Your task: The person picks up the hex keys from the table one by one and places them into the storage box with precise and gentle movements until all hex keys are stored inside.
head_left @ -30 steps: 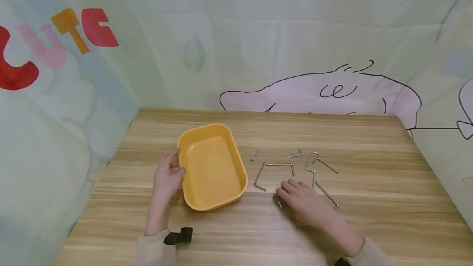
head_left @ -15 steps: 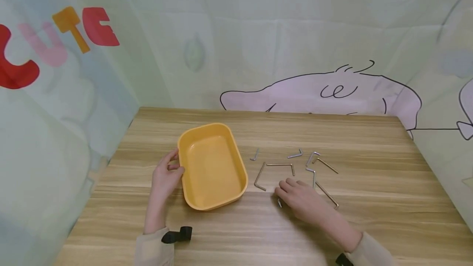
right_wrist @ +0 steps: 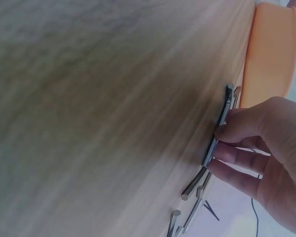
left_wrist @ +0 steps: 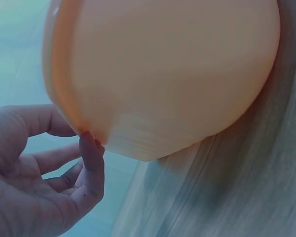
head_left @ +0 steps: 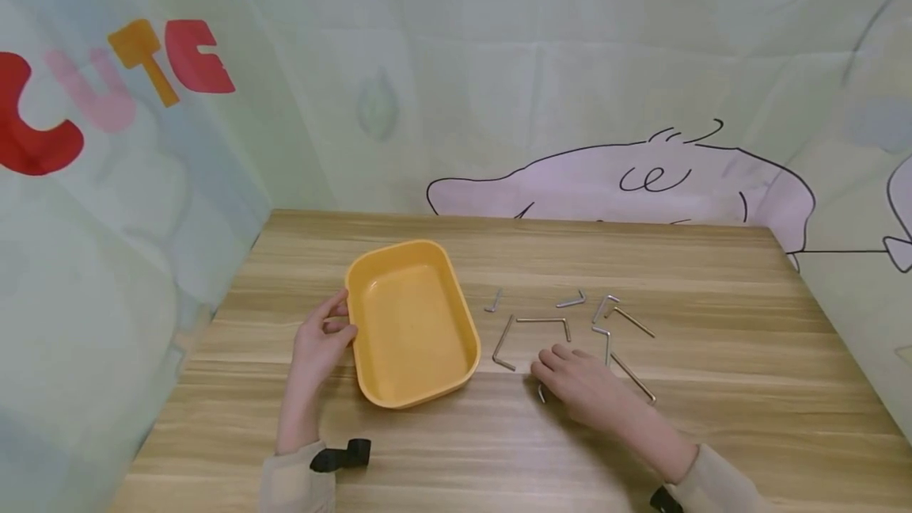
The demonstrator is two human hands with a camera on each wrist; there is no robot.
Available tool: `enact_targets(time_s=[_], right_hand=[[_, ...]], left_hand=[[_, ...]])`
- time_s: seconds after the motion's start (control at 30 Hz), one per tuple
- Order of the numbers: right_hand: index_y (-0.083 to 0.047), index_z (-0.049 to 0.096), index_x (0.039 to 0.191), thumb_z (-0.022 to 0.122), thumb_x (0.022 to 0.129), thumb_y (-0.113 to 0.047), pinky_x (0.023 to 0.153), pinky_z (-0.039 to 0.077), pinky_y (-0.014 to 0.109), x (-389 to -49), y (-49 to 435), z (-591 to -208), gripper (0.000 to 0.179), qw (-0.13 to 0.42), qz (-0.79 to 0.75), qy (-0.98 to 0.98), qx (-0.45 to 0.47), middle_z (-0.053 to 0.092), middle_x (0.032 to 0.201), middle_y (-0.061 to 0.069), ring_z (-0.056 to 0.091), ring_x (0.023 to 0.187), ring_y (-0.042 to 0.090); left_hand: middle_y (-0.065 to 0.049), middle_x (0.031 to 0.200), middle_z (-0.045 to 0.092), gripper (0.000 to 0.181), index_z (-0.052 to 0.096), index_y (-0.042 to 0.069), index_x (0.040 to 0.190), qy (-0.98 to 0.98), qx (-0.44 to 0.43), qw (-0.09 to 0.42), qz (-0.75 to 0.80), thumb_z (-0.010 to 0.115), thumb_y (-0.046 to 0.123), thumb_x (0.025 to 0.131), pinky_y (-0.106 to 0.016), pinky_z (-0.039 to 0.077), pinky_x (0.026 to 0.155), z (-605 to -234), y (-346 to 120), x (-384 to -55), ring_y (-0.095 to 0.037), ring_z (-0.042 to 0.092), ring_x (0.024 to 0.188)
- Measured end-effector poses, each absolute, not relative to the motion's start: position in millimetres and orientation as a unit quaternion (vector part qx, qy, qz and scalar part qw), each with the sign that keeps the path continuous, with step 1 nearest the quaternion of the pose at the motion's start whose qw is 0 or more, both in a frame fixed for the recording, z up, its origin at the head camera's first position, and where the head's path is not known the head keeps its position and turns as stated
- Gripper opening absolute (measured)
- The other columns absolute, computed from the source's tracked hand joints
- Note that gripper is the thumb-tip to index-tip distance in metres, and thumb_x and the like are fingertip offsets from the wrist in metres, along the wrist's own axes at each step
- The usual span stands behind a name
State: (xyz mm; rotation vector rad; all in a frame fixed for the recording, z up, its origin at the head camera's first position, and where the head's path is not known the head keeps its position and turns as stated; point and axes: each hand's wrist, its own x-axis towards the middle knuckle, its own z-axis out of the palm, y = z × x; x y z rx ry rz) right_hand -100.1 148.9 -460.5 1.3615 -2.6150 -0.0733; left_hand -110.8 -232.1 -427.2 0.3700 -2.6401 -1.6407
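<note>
My left hand (head_left: 321,343) pinches the left rim of a yellow plastic tray (head_left: 413,331), thumb on one side and fingers on the other. In the left wrist view the fingertips and thumb (left_wrist: 91,158) meet at the tray's edge. Low over the table, my right hand (head_left: 580,386) holds a silver hex key (right_wrist: 223,113) between thumb and fingers; from the head, only its bent end shows below the fingers. Around that hand lie more L-shaped hex keys, among them a bronze one (head_left: 632,377), a silver one (head_left: 608,345) and another bronze one (head_left: 504,339).
Farther back on the wooden table (head_left: 712,434) are a bronze hex key (head_left: 541,320), small silver ones (head_left: 571,303) and a bronze one (head_left: 634,322). A printed cloth backdrop (head_left: 499,101) stands behind and to the left of the table.
The view has shifted very slightly. Both hands stay where they were, the left at the tray's rim and the right on the hex key.
</note>
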Motion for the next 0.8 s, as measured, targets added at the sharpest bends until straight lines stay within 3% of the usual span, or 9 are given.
enact_targets(time_s=[0.27,0.6,0.8], right_hand=[[-0.013,0.057,0.091,0.067,0.08,-0.006,0.065,0.046,0.026,-100.0,149.6,-462.5,0.017,0.114,-0.024,-0.881,0.459,0.048,0.081,-0.004,0.045,0.075,0.013],[-0.01,0.058,0.093,0.067,0.078,-0.004,0.067,0.048,0.026,-100.8,147.0,-460.0,0.019,0.092,-0.033,-0.883,0.459,0.054,0.083,-0.002,0.048,0.076,0.014],[-0.009,0.058,0.091,0.062,0.083,-0.006,0.068,0.049,0.027,-102.3,149.5,-460.1,0.01,0.099,-0.022,-0.877,0.47,0.054,0.081,-0.001,0.05,0.076,0.014]], left_hand=[[-0.021,0.125,0.053,0.06,0.043,0.006,0.144,-0.838,0.12,0.007,-0.532,0.054,-0.001,0.086,-0.009,0.047,0.071,-429.9,-232.3,-112.2,-0.007,0.057,0.091],[-0.022,0.126,0.05,0.061,0.039,0.005,0.146,-0.829,0.118,0.0,-0.547,0.054,-0.001,0.087,-0.009,0.047,0.07,-429.8,-234.0,-110.7,0.008,0.054,0.082],[-0.021,0.125,0.051,0.061,0.039,0.006,0.146,-0.83,0.12,-0.003,-0.545,0.054,-0.001,0.087,-0.009,0.047,0.069,-431.4,-234.1,-111.7,0.009,0.053,0.081]])
